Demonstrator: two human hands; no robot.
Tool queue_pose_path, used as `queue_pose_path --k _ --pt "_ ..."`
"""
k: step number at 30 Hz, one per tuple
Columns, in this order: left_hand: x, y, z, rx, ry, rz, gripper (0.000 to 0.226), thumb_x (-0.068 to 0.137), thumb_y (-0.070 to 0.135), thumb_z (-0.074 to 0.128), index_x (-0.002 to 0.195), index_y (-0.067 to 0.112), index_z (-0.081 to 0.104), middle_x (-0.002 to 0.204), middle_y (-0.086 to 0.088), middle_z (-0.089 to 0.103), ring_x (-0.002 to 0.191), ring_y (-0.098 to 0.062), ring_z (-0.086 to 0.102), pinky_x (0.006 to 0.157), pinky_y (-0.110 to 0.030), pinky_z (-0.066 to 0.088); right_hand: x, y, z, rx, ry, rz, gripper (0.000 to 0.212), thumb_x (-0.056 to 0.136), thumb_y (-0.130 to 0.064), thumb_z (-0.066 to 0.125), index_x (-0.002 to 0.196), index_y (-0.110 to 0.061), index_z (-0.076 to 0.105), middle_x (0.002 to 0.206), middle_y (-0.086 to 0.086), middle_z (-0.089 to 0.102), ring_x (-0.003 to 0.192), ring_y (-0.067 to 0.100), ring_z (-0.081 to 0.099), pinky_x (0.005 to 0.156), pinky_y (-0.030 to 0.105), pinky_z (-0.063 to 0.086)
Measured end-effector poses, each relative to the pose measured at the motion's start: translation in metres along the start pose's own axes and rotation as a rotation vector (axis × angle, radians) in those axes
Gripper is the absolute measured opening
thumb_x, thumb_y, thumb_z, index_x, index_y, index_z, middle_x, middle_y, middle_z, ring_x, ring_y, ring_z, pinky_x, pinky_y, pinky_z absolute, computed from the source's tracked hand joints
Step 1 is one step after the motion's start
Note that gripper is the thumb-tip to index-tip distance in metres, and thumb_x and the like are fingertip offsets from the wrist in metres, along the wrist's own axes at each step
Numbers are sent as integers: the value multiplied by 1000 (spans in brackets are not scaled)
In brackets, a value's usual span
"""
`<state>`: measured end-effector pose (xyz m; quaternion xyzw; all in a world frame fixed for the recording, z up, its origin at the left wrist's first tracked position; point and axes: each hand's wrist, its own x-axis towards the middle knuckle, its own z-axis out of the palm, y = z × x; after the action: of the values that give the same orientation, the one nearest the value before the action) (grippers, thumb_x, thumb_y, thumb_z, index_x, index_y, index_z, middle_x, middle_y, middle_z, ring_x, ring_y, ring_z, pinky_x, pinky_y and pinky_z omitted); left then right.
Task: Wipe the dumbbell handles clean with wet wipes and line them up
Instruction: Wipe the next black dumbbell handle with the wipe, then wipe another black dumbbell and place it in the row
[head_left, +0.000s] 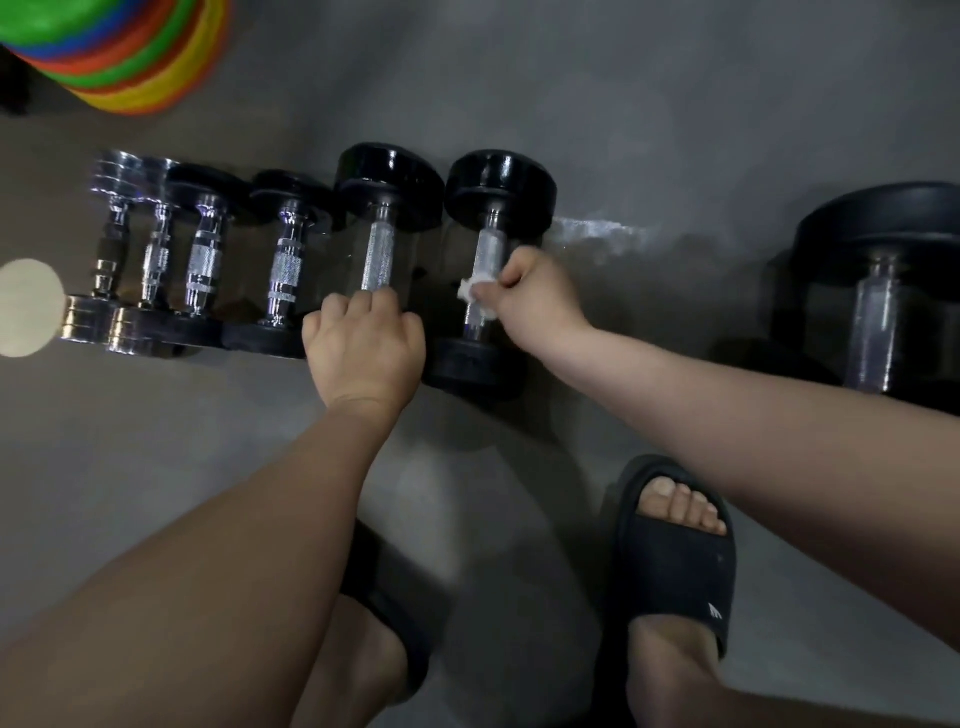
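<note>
Several dumbbells lie side by side in a row on the grey floor. My right hand (524, 291) grips a white wet wipe (475, 287) wrapped around the knurled handle of the rightmost black dumbbell in the row (498, 187). My left hand (363, 343) rests on the near end of the neighbouring black dumbbell (387, 182), fingers curled over its lower head, which is hidden. To the left lie two smaller black dumbbells (283, 260) and two chrome ones (117, 228). A much larger black dumbbell (878, 312) lies apart at the right.
A stack of coloured agility cones (119, 52) sits at the top left. A pale round disc (26, 306) lies at the left edge. My feet in black slides (675, 561) stand on the floor below the row. A wet streak (597, 228) marks the floor.
</note>
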<state>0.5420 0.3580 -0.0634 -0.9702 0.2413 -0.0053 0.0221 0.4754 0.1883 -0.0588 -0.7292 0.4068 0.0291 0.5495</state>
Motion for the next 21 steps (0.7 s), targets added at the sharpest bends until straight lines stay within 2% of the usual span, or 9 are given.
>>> queue_pose_path --k 2,5,8,10,14,17,19,21 --pt "-1 -1 -5 -1 1 29 22 83 25 47 80 7 59 80 -13 65 84 -36 55 74 -42 37 -11 0 -1 -113 -85 -4 38 81 -27 81 65 -23 46 66 -9 53 61 7 50 59 27 39" --pt "-5 0 -26 -136 -56 -37 23 83 21 48 98 7 60 103 -14 62 106 -36 49 94 -46 33 -23 -9 -16 -216 -196 40 31 78 -25 85 68 -21 56 74 -3 64 72 16 62 69 30 52" --pt "-14 5 -62 -238 7 -63 25 82 21 47 102 10 58 111 -12 58 115 -35 44 100 -48 28 -35 -18 -46 -109 -173 21 24 76 -15 85 76 -16 60 74 2 66 69 17 63 64 33 56" --pt "-21 13 -91 -299 -18 -29 21 84 19 49 103 12 57 113 -9 57 116 -33 42 101 -47 29 -46 -23 -73 -37 -136 -32 22 77 -11 83 83 -12 61 79 6 66 72 19 65 71 40 61" --pt "-34 41 -146 -426 -78 78 18 83 18 50 98 21 58 105 -6 64 111 -31 46 99 -45 40 -84 -32 -135 125 -203 -102 20 84 -1 75 83 -10 58 87 11 66 81 22 71 74 35 63" --pt "-45 73 -178 -592 -123 111 16 83 20 49 94 21 60 98 -2 68 100 -26 57 92 -41 49 -118 -35 -181 136 -189 -147 11 87 5 67 92 -4 67 91 17 72 74 16 70 72 27 61" --pt "-54 101 -200 -696 -177 106 17 86 19 51 97 18 64 96 -3 70 92 -25 63 87 -35 52 -140 -36 -210 162 -170 -168 18 88 9 62 103 2 70 92 16 73 68 10 70 67 20 57" --pt "-62 127 -221 -758 -228 119 16 89 19 53 99 18 66 97 0 71 91 -22 64 84 -28 50 -158 -38 -234 177 -144 -176 26 91 12 57 114 3 68 89 13 70 71 11 71 71 21 59"
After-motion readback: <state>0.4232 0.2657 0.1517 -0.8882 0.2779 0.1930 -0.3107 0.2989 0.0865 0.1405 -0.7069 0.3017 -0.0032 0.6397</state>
